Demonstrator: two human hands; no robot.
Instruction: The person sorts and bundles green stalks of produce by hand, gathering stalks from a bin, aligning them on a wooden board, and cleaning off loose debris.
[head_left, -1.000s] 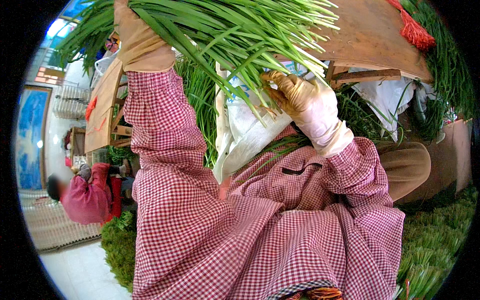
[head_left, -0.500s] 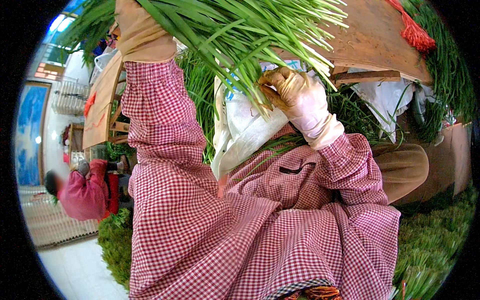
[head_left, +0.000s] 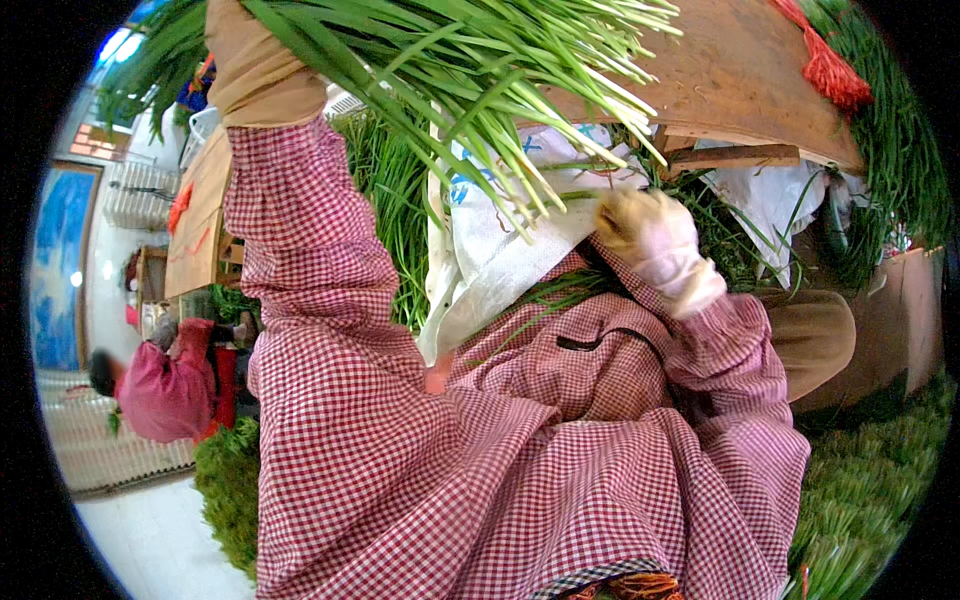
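My left hand [head_left: 243, 35], in a tan glove, is closed round a thick bunch of garlic chives [head_left: 450, 60] at the top of the view. Its fingers are mostly hidden by the leaves, and the pale stem ends fan out to the right. Below those ends, my right hand [head_left: 645, 230], also gloved, is curled closed and smeared by motion. A thin green strand reaches toward its fingers; what it grips, if anything, I cannot make out. Under the stems a white woven sack [head_left: 490, 265] lies over my lap, beside loose leaves.
A wooden table [head_left: 740, 70] stands ahead, with red ties [head_left: 835, 75] at its right. More chives [head_left: 915, 150] hang beyond it. Piles of greens [head_left: 870, 490] lie at the lower right and the left. Another person [head_left: 170, 385] in pink sits at far left.
My right hand has pulled away from the stem ends, moving down and to the right. My left hand and the bunch have shifted slightly left.
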